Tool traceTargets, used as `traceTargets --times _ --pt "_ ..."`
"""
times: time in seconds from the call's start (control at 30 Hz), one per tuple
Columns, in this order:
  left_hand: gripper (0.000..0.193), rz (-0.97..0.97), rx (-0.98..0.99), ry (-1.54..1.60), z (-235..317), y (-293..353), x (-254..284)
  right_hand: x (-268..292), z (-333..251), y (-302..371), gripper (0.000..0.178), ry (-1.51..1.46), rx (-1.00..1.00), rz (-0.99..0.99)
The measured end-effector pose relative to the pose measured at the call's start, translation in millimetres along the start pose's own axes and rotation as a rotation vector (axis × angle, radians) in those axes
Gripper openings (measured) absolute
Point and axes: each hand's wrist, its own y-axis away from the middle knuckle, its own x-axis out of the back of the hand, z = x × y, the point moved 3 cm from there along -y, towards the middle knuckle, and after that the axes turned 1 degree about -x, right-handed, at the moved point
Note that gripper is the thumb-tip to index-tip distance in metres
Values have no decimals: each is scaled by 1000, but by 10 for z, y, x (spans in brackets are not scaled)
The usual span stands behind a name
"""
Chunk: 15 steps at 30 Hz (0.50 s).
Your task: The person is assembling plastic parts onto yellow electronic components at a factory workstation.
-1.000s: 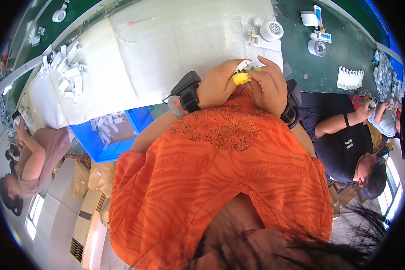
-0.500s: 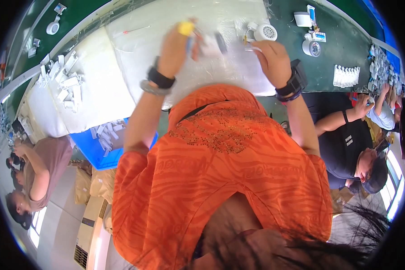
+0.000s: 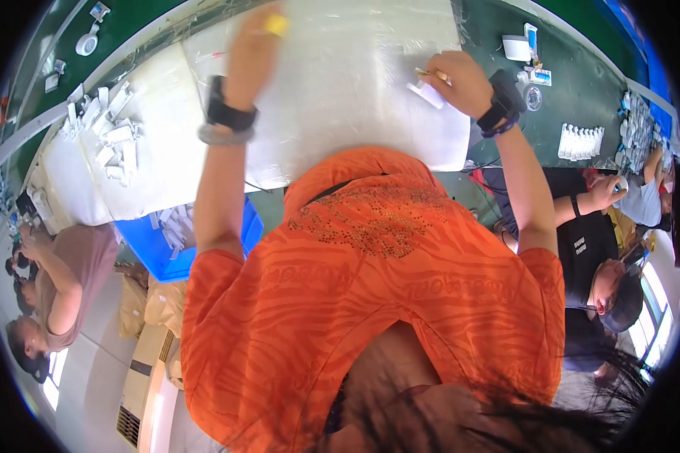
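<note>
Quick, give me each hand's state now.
Left hand: closed around a small yellow piece, blurred.
Right hand: closed on a thin stick, beside a small white piece.

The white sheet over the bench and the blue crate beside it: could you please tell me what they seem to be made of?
The white sheet looks like smooth plastic film or coated cloth: it shines softly and shows faint creases, though the blur leaves that open. The blue crate looks like rigid moulded plastic, with an even saturated colour, a firm straight rim and a dull finish.
</note>
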Motion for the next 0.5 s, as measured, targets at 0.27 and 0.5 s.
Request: traceTargets --times 0.27,0.5 --pt "53 -281 -23 490 1148 662 -870 -15 -790 255 11 -1211 -285 162" --pt "50 -494 291 991 1349 589 -649 230 -756 499 12 -1373 -258 -65"
